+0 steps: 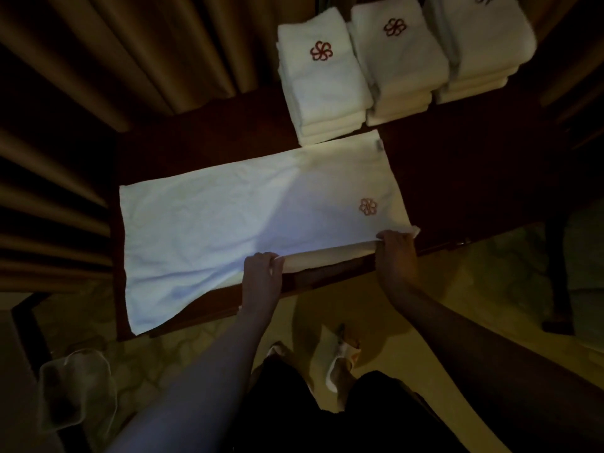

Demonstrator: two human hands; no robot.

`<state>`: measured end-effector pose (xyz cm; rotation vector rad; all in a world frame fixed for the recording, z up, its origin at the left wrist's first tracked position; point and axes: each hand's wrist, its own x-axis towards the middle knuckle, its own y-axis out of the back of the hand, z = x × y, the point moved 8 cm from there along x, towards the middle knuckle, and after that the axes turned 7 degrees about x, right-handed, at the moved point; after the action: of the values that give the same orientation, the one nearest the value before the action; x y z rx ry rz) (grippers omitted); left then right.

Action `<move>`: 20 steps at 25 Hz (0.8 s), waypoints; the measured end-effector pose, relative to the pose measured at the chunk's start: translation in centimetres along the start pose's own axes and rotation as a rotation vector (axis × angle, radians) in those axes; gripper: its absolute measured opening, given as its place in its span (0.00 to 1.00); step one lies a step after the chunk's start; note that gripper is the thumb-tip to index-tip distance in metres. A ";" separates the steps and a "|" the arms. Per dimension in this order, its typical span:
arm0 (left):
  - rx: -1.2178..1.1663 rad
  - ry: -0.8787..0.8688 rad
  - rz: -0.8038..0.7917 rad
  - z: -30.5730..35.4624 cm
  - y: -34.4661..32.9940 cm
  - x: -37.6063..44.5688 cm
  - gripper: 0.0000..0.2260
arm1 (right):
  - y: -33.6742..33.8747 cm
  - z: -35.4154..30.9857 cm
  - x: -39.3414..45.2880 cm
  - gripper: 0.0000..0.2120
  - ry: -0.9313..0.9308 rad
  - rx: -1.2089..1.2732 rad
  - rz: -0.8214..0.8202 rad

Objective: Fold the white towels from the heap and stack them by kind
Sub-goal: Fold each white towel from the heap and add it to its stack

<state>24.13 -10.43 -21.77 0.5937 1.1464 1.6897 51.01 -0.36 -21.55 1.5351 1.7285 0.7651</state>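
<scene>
Both hands (261,269) (397,246) pinch towel (228,217) edge | three folded stacks (322,76) behind

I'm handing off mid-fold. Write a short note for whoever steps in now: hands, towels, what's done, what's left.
Left hand grips the near edge of the spread towel around its middle. Right hand grips the same edge at the near right corner.
The towel lies flat on the dark table, its left end overhanging the near edge.
Done: three folded stacks at the far right.
Left: fold this towel and stack it. The heap is out of view.
</scene>
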 end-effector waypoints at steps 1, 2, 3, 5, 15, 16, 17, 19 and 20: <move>0.025 -0.020 0.012 0.4 0.5 0.3 0.08 | 0.4 -0.1 0.3 0.07 0.023 -0.040 0.003; 0.051 -0.055 0.033 0.7 1.0 0.9 0.07 | 0.8 -0.3 0.7 0.06 0.041 -0.086 -0.006; 0.080 -0.100 0.062 1.3 1.7 1.5 0.06 | 0.9 -0.5 1.3 0.07 0.064 -0.134 -0.028; 0.152 -0.169 0.101 2.2 2.9 3.1 0.04 | 1.2 -1.4 2.8 0.08 0.108 -0.215 -0.058; 0.344 -0.200 -0.139 3.7 0.9 14.4 0.12 | -0.1 -2.8 11.6 0.17 0.047 -0.428 -0.181; 0.352 -0.194 -0.158 3.6 0.5 15.2 0.12 | -0.4 -2.7 12.5 0.15 0.038 -0.429 -0.182; 0.361 -0.192 -0.175 3.5 0.1 16.0 0.13 | -0.7 -2.8 13.3 0.13 0.033 -0.428 -0.174; 0.375 -0.184 -0.201 3.0 -0.7 17.3 0.13 | -1.5 -3.2 14.8 0.12 0.033 -0.456 -0.171; 0.380 -0.179 -0.212 2.6 -1.2 17.9 0.13 | -2.1 -3.4 15.6 0.12 0.033 -0.471 -0.187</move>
<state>19.44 6.96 -23.80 0.8096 1.3575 1.2210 46.08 14.88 -23.04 1.0337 1.5464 1.0159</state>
